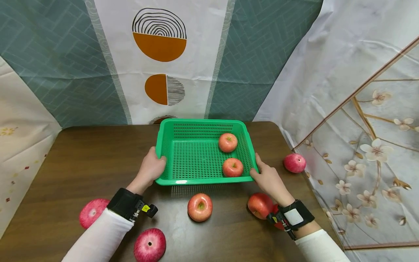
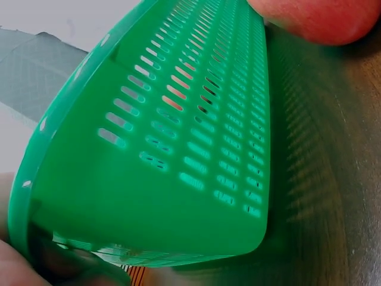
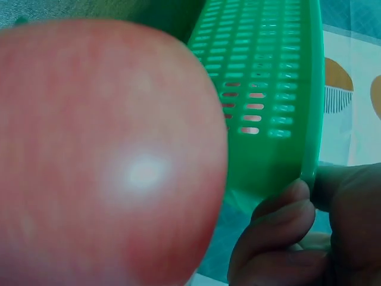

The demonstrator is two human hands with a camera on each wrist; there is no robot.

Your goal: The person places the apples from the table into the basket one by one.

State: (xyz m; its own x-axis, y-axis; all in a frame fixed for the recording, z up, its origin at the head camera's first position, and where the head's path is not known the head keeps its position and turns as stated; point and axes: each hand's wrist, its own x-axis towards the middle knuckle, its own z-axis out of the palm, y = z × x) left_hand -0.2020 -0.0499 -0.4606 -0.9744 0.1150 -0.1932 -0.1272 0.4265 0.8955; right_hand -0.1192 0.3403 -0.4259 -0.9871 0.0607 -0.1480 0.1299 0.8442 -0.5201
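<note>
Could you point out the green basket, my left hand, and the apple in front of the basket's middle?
Green basket (image 1: 193,156): head view, on its bare mesh floor.
Left hand (image 1: 152,167): head view, on the back of the hand.
Apple (image 1: 200,208): head view, on its upward-facing side, near the hollow.

Brown wooden table (image 1: 98,156) before a teal and white backdrop (image 1: 199,47), blossom-printed cloth (image 1: 370,127) at right.
</note>
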